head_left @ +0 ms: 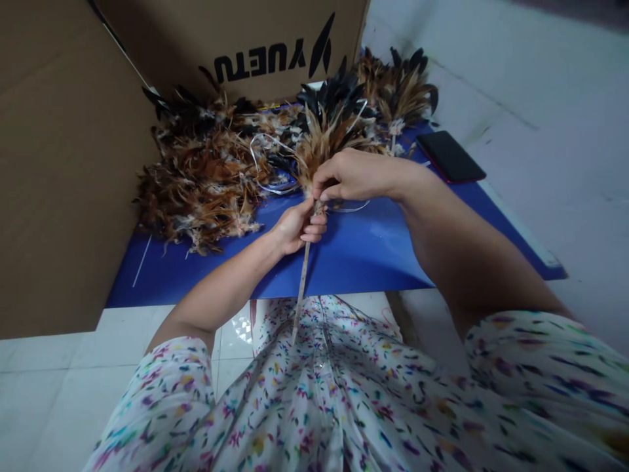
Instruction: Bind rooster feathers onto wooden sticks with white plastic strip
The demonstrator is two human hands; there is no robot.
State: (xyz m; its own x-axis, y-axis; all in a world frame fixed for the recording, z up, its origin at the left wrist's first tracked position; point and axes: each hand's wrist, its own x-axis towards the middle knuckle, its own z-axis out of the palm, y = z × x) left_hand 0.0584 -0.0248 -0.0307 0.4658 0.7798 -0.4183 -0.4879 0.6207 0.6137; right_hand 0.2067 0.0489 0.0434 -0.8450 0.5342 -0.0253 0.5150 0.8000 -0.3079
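My left hand [303, 226] is wrapped round the thin pale stick [303, 278] of a feather duster, whose lower end points down toward my lap. Brown and black feathers [324, 134] fan out at its far end, just beyond my fingers. My right hand [346, 176] is closed in a pinch where the feathers meet the stick, touching my left thumb. What sits between its fingertips is too small to make out. A white string [275, 191] curls on the left of the feathers, and another bit of it shows under my right wrist.
Loose brown feathers [206, 170] lie heaped on the blue table [373, 255] at left. Another feather bunch on a stick [398, 92] lies at the back right, near a black phone [452, 156]. Cardboard boxes [162, 39] stand at the back and left side.
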